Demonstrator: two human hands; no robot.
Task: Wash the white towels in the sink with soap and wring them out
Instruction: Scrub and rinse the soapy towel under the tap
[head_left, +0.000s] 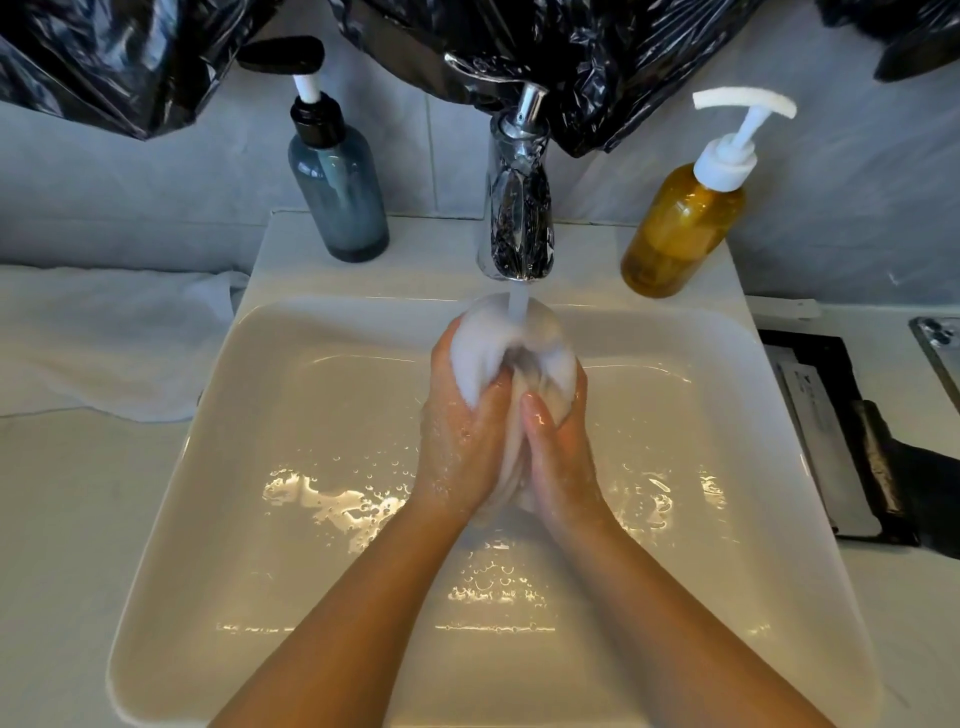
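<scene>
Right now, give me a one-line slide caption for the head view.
Left hand and right hand squeeze a white towel under the running tap over the sink.

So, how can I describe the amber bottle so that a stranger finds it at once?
Start at the white sink and find the chrome tap at its back edge. The amber bottle stands just right of it. It has a white pump; the blue-grey bottle on the left has a black one.
</scene>
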